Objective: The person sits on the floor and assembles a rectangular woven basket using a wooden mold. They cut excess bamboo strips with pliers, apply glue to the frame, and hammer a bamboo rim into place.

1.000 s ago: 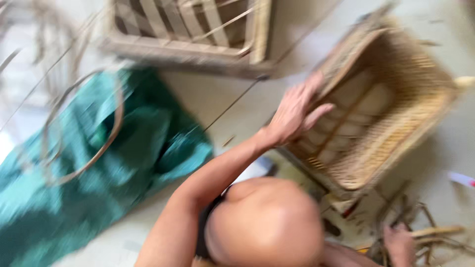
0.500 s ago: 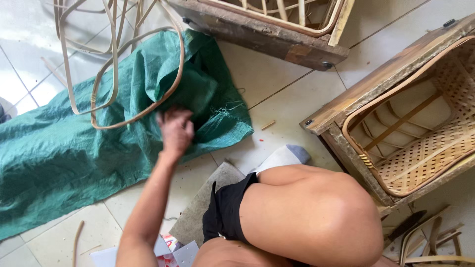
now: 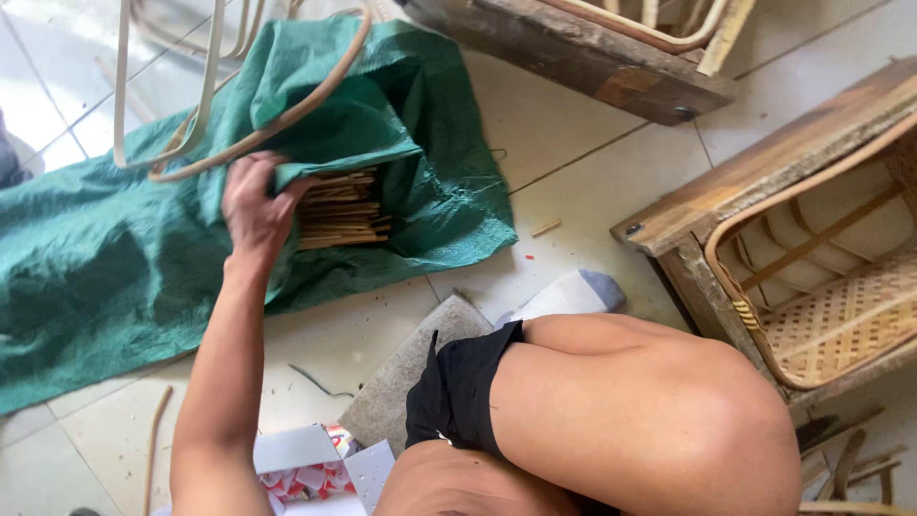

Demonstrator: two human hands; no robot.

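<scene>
My left hand (image 3: 256, 205) reaches into the mouth of a green woven sack (image 3: 115, 258) lying on the tiled floor. Its fingers curl over the sack's upper flap and hold it up. Inside, right beside the fingers, lies a bundle of thin tan sticks (image 3: 344, 210). Bent rattan strips (image 3: 205, 105) loop over the sack just above the hand. My right hand is out of view. My bare knee (image 3: 650, 401) fills the lower right.
A wooden frame with a woven cane seat (image 3: 812, 315) lies at the right, and another wooden frame (image 3: 592, 67) at the top. A small white and red carton (image 3: 306, 468) and a grey mat (image 3: 411, 373) sit by my leg. Cane scraps (image 3: 850, 459) lie at the bottom right.
My left hand left the cane seat at the right and swung to the green sack. It has lifted the flap, and the bundle of sticks now shows.
</scene>
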